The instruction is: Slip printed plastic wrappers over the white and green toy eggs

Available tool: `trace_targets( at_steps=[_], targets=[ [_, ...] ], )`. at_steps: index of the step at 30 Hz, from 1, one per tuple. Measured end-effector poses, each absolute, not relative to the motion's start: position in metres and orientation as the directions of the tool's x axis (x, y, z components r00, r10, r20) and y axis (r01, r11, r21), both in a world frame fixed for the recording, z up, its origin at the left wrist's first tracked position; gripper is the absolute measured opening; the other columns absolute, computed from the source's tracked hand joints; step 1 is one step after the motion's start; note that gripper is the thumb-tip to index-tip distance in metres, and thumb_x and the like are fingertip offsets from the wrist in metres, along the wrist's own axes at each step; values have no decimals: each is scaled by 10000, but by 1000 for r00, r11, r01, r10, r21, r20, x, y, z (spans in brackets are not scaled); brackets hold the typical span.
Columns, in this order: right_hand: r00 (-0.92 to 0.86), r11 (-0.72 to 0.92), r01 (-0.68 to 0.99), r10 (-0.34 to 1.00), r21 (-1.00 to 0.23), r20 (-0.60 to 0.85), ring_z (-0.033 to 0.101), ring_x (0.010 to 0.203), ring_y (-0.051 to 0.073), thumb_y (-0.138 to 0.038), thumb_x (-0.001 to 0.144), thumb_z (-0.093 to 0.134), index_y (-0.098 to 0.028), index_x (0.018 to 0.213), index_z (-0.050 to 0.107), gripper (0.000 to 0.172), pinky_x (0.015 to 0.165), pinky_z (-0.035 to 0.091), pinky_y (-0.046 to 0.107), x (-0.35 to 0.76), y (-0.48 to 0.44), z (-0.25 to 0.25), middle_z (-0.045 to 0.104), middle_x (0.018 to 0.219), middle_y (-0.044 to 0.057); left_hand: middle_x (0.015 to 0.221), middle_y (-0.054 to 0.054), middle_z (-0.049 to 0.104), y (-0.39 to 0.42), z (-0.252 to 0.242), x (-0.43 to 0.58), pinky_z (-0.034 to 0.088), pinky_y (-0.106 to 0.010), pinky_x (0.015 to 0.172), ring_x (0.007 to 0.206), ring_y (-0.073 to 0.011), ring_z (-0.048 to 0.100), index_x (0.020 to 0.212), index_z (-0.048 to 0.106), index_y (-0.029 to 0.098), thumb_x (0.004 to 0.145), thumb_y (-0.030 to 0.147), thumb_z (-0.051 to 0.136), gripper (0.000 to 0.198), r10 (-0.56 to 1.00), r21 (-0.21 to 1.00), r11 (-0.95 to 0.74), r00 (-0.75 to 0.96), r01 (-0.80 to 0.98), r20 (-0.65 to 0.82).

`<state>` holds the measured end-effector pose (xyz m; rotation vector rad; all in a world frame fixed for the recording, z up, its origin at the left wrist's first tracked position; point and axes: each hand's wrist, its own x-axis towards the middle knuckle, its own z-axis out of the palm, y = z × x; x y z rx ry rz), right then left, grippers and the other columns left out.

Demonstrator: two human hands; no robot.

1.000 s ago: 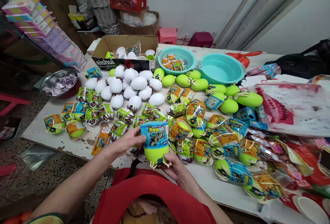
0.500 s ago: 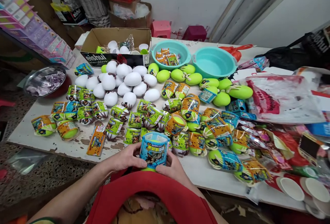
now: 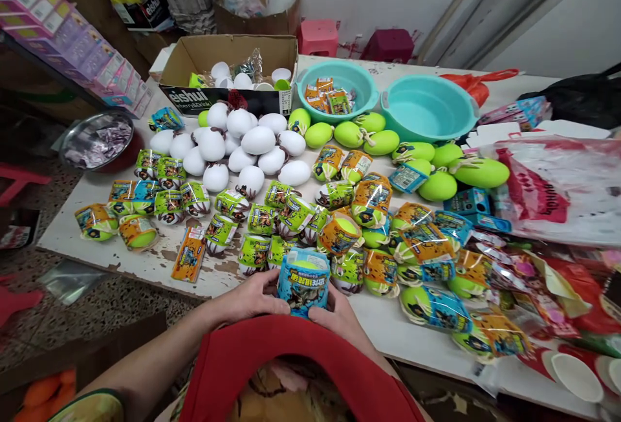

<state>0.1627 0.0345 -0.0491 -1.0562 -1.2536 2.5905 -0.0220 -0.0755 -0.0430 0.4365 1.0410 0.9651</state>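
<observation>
Between my two hands I hold a green toy egg wrapped in a blue printed sleeve, close to my body at the table's front edge. My left hand grips its left side, thumb along the lower front. On the right side my right hand grips it, thumb low too and the other fingers partly behind. Just beyond lie several sleeved eggs in green, orange and blue wraps. A flat orange wrapper lies to the left of my hands.
White eggs and bare green eggs are heaped farther back. Behind them stand an open carton and two turquoise basins. A metal bowl sits far left; plastic bags and paper cups crowd the right.
The whole view has shifted, so the table's things appear farther right and slightly higher at the back. Both hands still hold the blue-sleeved egg, now a little lower against the red garment.
</observation>
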Motion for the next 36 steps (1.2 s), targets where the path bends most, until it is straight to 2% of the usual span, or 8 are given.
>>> trace_targets(
  at_steps=[8,16,22,26,29,31,33,36],
  targets=[
    [-628,-602,404,365,-689,-687,635,958,284,-342,521,792,-173,1064,590,604,874,500,394,171,29,-49,709,1022,76,1117,-96,688,-82,-65,-11,449,-394,968,999,-255,641,1170,598,152,582,347,827,661,772,650,615,172,-446,-612],
    [-711,-685,179,407,-706,-574,613,1055,280,-454,595,807,-167,1222,496,756,930,469,407,167,34,-44,648,1176,111,1199,-99,650,-67,-55,-12,418,-412,997,1117,-276,579,1265,549,192,698,477,734,661,861,710,493,168,-503,-479],
    [-669,-560,88,579,-824,-466,597,1083,273,-353,551,869,-195,1266,476,831,963,456,409,162,73,-31,629,1207,92,1222,-93,640,-22,-52,-2,477,-353,908,1048,-250,607,1270,552,214,675,462,759,678,865,756,456,34,-470,-501],
    [-536,-414,160,726,-896,-431,621,980,267,-427,588,835,-171,1147,571,668,893,478,389,158,132,-22,673,1096,96,1209,-126,635,-8,-48,-21,517,-309,745,903,-210,651,1328,491,211,755,509,664,668,827,764,439,-121,-473,-549],
    [-459,-234,324,809,-917,-368,623,877,256,-512,617,787,-151,1060,612,598,822,483,381,140,182,-21,688,995,104,1117,-137,677,-24,-67,-69,514,-318,777,891,-217,663,1249,551,163,750,529,645,626,704,823,421,-435,-381,-561],
    [-435,-80,481,843,-873,-317,610,797,242,-562,591,774,-140,1015,625,616,761,476,371,119,210,-25,687,922,102,1057,-126,698,-54,-90,-113,510,-319,783,887,-223,668,1201,575,142,755,523,612,587,516,833,486,-683,-263,-517],
    [-418,71,618,873,-783,-251,586,709,223,-610,563,755,-127,980,634,648,694,459,356,97,232,-35,678,853,100,1002,-114,707,-97,-114,-156,503,-309,754,869,-222,668,1151,595,123,805,484,507,508,255,731,665,-872,-156,-419],
    [-421,261,748,897,-611,-133,515,533,193,-689,549,705,-118,797,653,624,575,400,337,64,263,-61,629,651,96,902,-116,711,-171,-146,-200,465,-304,739,891,-252,645,918,671,125,771,401,537,340,-4,544,814,-938,-204,-346]
  ],
)
